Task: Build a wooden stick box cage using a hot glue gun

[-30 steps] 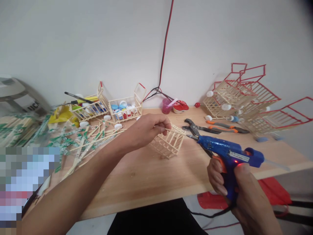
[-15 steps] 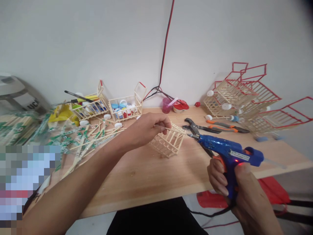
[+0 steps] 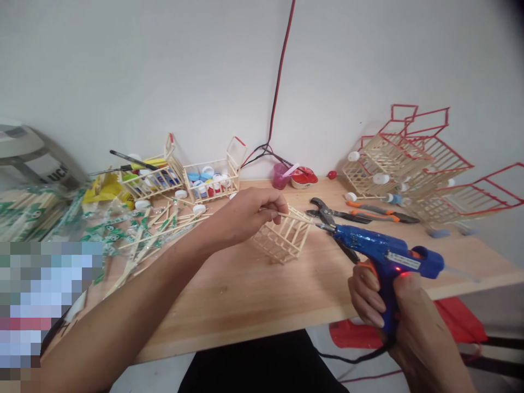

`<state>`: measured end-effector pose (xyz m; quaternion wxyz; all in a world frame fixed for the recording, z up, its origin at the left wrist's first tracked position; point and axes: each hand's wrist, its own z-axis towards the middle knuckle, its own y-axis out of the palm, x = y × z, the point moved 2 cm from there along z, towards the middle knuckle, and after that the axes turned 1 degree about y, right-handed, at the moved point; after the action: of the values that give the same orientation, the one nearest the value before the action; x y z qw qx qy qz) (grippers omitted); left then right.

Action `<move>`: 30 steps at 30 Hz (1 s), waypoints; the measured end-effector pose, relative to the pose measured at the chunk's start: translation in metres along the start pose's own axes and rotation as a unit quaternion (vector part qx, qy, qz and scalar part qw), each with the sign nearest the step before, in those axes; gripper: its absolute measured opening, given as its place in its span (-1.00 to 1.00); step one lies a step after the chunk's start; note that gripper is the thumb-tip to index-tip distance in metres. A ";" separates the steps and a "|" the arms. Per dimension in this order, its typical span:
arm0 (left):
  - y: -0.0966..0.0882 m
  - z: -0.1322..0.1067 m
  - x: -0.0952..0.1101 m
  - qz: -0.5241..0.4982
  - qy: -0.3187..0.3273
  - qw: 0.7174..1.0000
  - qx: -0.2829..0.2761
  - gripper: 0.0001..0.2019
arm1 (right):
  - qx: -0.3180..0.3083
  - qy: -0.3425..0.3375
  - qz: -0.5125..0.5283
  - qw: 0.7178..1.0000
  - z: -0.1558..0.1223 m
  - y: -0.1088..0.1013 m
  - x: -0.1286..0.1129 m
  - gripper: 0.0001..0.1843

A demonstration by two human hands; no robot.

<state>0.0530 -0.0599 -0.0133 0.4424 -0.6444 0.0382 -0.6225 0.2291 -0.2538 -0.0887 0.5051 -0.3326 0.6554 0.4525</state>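
Right hand (image 3: pixel 417 333) clenched around the grip of a blue glue gun (image 3: pixel 385 248), its nozzle (image 3: pixel 323 227) just beside the end of a stick (image 3: pixel 292 215) pinched in the left hand (image 3: pixel 241 215) at the top of a stick cage (image 3: pixel 282 240) resting on the wooden table (image 3: pixel 229 311).

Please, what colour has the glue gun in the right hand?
The glue gun is blue with an orange trigger; the head view shows it.

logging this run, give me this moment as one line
left hand: pinches small stick crate | right hand: grips blue hot glue gun | gun nozzle: near crate
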 end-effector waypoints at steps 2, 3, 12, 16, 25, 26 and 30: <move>0.000 0.000 0.000 0.000 0.002 1.000 0.001 -0.83 | -0.010 0.001 0.005 1.000 0.001 -0.001 0.000 -0.40; 0.000 0.000 0.000 0.001 0.002 1.000 0.000 -0.83 | -0.015 0.002 0.007 1.000 0.001 -0.002 0.001 -0.40; -0.001 0.000 0.000 0.010 0.018 1.000 0.002 -0.80 | -0.020 -0.001 0.001 1.000 0.004 -0.002 0.000 -0.41; -0.002 0.000 0.000 0.007 0.013 1.000 0.000 -0.80 | 0.006 -0.004 -0.001 1.000 0.000 0.003 -0.002 -0.41; -0.001 0.000 0.000 0.004 0.010 1.000 0.002 -0.82 | -0.019 -0.015 -0.010 1.000 0.002 -0.003 0.001 -0.40; -0.001 0.000 -0.001 0.003 0.008 1.000 0.002 -0.82 | -0.026 -0.015 -0.009 1.000 0.002 -0.003 0.002 -0.40; 0.000 0.001 -0.001 -0.001 0.007 1.000 0.000 -0.82 | 0.004 -0.007 -0.002 1.000 -0.001 0.003 0.000 -0.41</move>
<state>0.0538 -0.0587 -0.0138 0.4415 -0.6401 0.0399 -0.6274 0.2265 -0.2537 -0.0877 0.5118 -0.3285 0.6531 0.4513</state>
